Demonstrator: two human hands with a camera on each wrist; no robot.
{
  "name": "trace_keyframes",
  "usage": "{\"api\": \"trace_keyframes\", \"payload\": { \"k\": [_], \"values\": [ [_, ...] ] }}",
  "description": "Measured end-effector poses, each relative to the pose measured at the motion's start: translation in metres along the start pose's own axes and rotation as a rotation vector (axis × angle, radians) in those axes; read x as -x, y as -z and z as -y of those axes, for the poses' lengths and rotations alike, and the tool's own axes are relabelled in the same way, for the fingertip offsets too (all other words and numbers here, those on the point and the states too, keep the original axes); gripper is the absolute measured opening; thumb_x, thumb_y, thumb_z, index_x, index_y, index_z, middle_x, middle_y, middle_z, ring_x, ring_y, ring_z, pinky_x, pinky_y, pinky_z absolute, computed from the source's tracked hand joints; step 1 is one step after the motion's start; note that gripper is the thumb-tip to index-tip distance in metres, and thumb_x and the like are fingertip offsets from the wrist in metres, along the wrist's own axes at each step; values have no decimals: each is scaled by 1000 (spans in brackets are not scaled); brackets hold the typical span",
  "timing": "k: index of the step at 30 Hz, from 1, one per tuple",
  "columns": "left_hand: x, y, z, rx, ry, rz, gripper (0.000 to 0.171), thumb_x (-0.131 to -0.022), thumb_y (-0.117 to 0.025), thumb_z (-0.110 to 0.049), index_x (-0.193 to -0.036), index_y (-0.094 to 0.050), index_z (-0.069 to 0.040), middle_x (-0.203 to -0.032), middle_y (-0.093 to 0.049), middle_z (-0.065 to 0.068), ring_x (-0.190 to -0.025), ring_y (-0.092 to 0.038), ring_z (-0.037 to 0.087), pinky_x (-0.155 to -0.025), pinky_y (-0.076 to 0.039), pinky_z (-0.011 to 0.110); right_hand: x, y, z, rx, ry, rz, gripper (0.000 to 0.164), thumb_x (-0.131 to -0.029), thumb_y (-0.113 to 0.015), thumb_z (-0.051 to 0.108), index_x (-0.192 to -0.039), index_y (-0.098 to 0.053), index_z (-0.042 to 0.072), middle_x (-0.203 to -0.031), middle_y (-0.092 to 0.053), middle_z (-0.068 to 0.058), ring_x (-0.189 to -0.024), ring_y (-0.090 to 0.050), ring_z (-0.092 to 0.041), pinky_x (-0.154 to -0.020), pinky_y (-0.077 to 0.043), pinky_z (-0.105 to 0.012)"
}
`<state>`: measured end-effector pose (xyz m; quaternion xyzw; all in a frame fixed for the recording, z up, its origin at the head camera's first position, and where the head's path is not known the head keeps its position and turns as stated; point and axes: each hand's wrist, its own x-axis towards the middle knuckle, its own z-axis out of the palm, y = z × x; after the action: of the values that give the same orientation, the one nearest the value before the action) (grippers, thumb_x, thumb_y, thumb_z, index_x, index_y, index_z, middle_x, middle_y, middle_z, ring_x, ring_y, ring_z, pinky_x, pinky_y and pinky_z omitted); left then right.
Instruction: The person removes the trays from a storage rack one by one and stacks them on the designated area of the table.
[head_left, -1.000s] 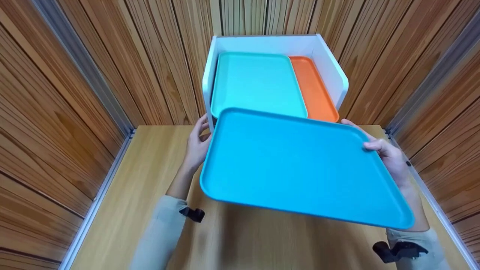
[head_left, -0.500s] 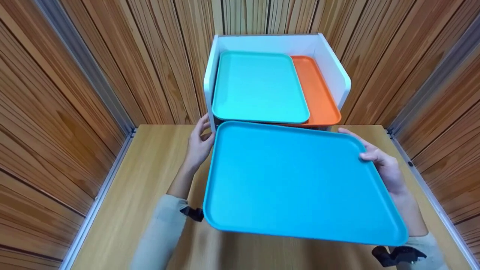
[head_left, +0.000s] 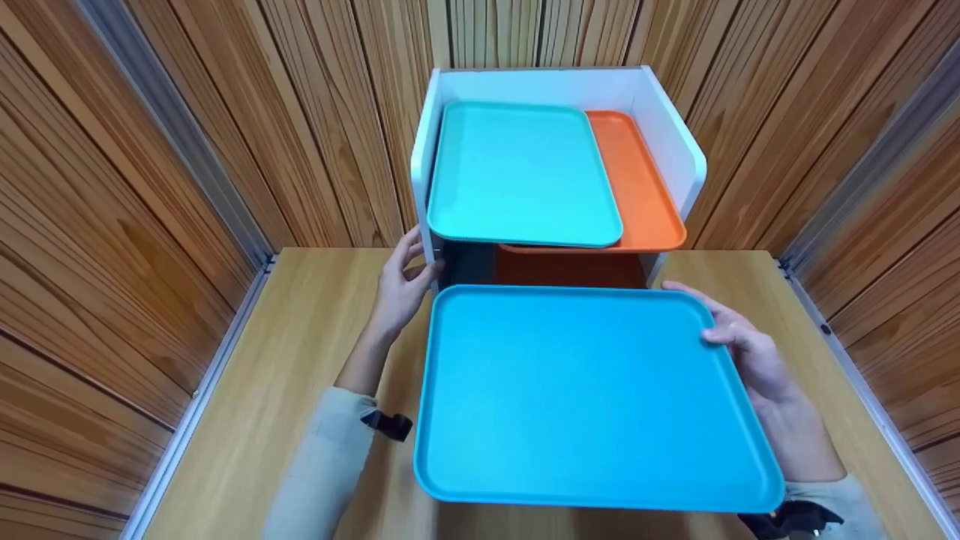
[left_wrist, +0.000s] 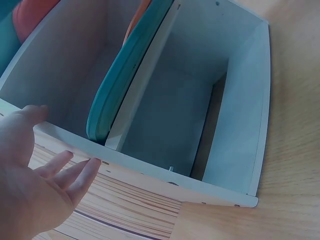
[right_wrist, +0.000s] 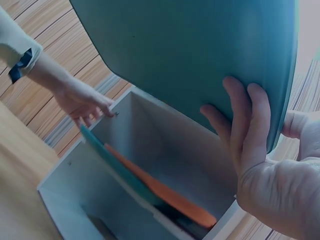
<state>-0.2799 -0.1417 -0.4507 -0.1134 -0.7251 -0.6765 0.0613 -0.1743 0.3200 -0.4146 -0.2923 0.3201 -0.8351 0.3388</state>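
Observation:
A large blue tray (head_left: 592,397) is held out level in front of a white shelf unit (head_left: 420,157). My right hand (head_left: 757,367) grips its far right corner, thumb on the rim and fingers spread under its underside (right_wrist: 200,55). My left hand (head_left: 401,289) holds the front edge of the unit's left side panel (left_wrist: 135,162), thumb inside and fingers outside. On top of the unit lies a turquoise tray (head_left: 525,176), partly covering an orange tray (head_left: 637,187). Inside, another teal tray (left_wrist: 112,90) and an orange one (right_wrist: 165,190) rest on the middle board.
The unit stands on a wooden table (head_left: 315,322) against a wood-panelled wall (head_left: 495,30). Panelled walls with metal strips close off both sides. Below the middle board is a lower compartment (left_wrist: 172,100) with a gap along its back.
The blue tray has moved down and toward me, turning straighter, and the unit's opening has come into view. My right hand moves with it; my left hand stays at the side panel.

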Motion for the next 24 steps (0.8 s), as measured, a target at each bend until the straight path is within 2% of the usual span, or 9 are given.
{"api": "trace_keyframes", "payload": {
  "k": [6, 11, 15, 19, 24],
  "values": [
    [0, 1, -2, -9, 1, 6, 66, -112, -63, -6, -174, -41, -13, -167, -55, 25, -144, -68, 51, -121, -58, 63, 5, 13, -8, 67, -2, -44, 63, -116, -15, 7, -169, -46, 21, -172, -55, -4, -156, -61, -29, -129, -53, -46],
    [0, 2, -2, -2, 5, 15, 66, -112, -62, -6, -174, -40, -13, -167, -54, 26, -144, -67, 51, -120, -59, 63, 9, 23, -14, 66, 2, -53, 65, -115, -12, 6, -168, -48, 20, -171, -57, -5, -155, -62, -29, -128, -54, -46],
    [-1, 3, -2, 1, 13, 19, 66, -113, -62, -6, -174, -39, -13, -167, -54, 25, -145, -68, 51, -120, -59, 62, 12, 32, -18, 64, -11, -44, 66, -115, -11, 6, -171, -44, 19, -173, -55, -4, -156, -61, -29, -129, -52, -47],
    [-2, 3, -1, -1, 8, 22, 64, -113, -61, -5, -174, -39, -12, -167, -53, 26, -144, -68, 51, -120, -59, 62, 14, 40, -24, 109, -18, -39, 65, -116, -12, 7, -174, -39, 20, -175, -53, -2, -157, -60, -26, -130, -51, -47],
    [-1, 2, 0, -16, 8, 17, 64, -114, -63, -10, -174, -40, -15, -168, -53, 23, -145, -68, 48, -122, -58, 61, 16, 51, -35, 142, -11, -55, 67, -115, -11, 4, -173, -41, 20, -173, -55, -1, -156, -62, -24, -128, -54, -44]
  ]
}}
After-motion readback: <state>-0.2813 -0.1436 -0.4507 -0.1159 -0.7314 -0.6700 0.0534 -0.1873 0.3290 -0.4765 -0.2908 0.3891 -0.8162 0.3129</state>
